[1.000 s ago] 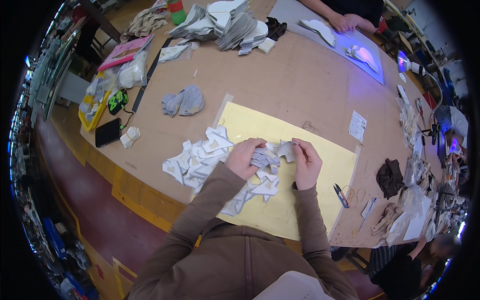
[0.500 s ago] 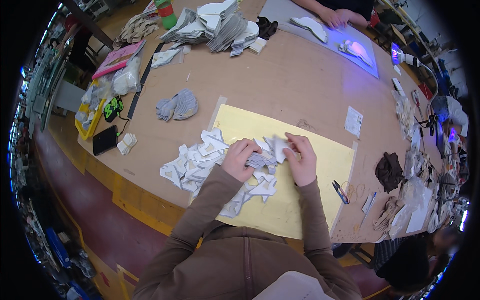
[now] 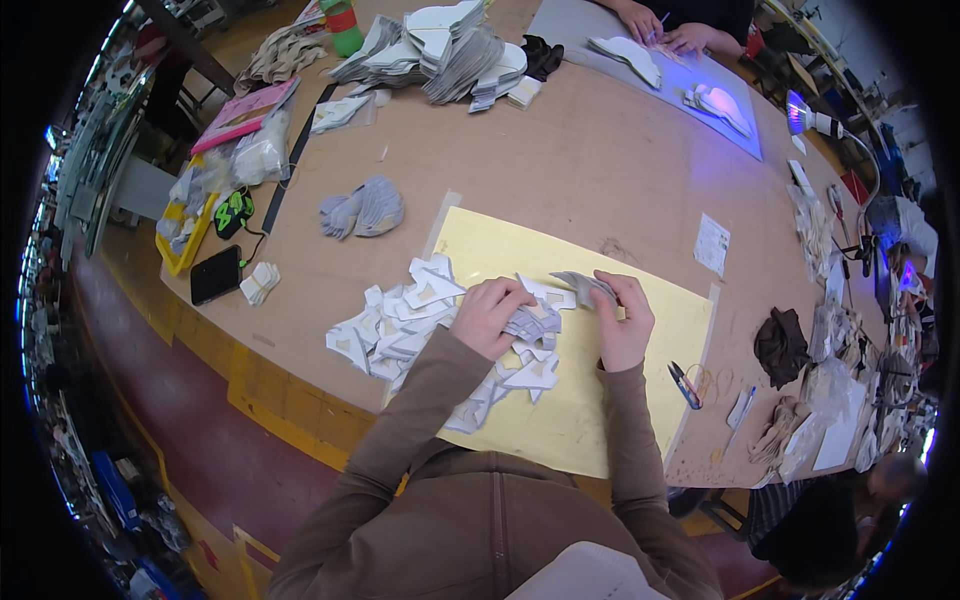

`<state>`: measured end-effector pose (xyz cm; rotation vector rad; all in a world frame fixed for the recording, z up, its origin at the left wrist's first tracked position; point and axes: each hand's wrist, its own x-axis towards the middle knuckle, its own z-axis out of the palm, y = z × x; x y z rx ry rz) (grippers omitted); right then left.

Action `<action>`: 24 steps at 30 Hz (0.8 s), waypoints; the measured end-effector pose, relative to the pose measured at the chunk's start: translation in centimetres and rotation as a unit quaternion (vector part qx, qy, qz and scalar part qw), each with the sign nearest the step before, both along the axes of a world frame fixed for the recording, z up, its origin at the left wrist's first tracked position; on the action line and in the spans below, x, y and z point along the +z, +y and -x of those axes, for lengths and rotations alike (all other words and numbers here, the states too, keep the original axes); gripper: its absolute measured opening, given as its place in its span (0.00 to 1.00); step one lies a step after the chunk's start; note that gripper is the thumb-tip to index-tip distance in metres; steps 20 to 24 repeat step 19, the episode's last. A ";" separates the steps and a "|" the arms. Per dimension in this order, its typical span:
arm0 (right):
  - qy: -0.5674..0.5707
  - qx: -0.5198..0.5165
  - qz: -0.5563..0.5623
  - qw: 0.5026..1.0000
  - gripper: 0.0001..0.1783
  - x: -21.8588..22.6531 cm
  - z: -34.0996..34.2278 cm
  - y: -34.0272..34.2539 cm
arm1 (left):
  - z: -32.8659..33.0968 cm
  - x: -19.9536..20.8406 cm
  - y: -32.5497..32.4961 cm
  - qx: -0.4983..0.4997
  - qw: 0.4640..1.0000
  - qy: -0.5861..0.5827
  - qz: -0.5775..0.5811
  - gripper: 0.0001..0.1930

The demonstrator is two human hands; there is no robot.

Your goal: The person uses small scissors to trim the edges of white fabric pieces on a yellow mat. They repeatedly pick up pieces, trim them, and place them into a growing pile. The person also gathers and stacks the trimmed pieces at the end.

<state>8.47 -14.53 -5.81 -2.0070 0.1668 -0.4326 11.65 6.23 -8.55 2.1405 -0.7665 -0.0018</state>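
Observation:
White and grey cut pieces (image 3: pixel 385 325), some with cut-out openings, lie in a loose heap on a yellow sheet (image 3: pixel 590 420) and spill past its left edge. My left hand (image 3: pixel 487 318) is closed on a small bundle of grey-white cut pieces (image 3: pixel 535 322) at the right side of the heap. Just to the right, my right hand (image 3: pixel 625 322) pinches a curved grey cut piece (image 3: pixel 588 287) between thumb and fingers, raised a little off the sheet. The fingertips of my left hand are partly hidden behind the bundle.
A grey bundle (image 3: pixel 362 208) lies beyond the heap, with tall stacks of cut pieces (image 3: pixel 440 50) farther back. Pens (image 3: pixel 684 386) rest at the right. A phone (image 3: pixel 216 275) and yellow tray (image 3: pixel 180 240) sit left. A co-worker's hands (image 3: pixel 665 32) work across the table near a lamp (image 3: pixel 805 115).
My right hand has turned and shifted slightly right with its piece, which was blurred before and now shows its grey side. My left hand stays on the bundle.

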 end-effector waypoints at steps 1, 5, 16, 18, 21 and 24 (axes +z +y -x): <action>-0.015 -0.001 -0.001 1.000 0.13 -0.1 -0.1 0.2 | 0.0 -0.3 0.1 -0.001 1.000 0.003 -0.003 0.23; -0.031 0.134 0.096 0.986 0.15 -1.6 0.5 2.2 | 0.4 0.7 -0.8 0.056 0.991 -0.116 0.033 0.23; 0.060 0.258 0.055 0.963 0.30 1.1 0.6 0.9 | -0.5 -1.0 -0.1 0.086 0.988 0.049 0.117 0.21; 0.081 0.267 0.046 0.959 0.33 -0.8 0.5 -0.1 | -0.6 -1.1 0.0 0.081 0.989 0.052 0.110 0.21; 0.080 0.266 0.045 0.960 0.33 -1.6 0.6 -0.4 | -0.6 -1.0 0.1 0.074 0.990 0.060 0.103 0.21; 0.080 0.266 0.045 0.960 0.33 -1.6 0.6 -0.4 | -0.6 -1.0 0.1 0.074 0.990 0.060 0.103 0.21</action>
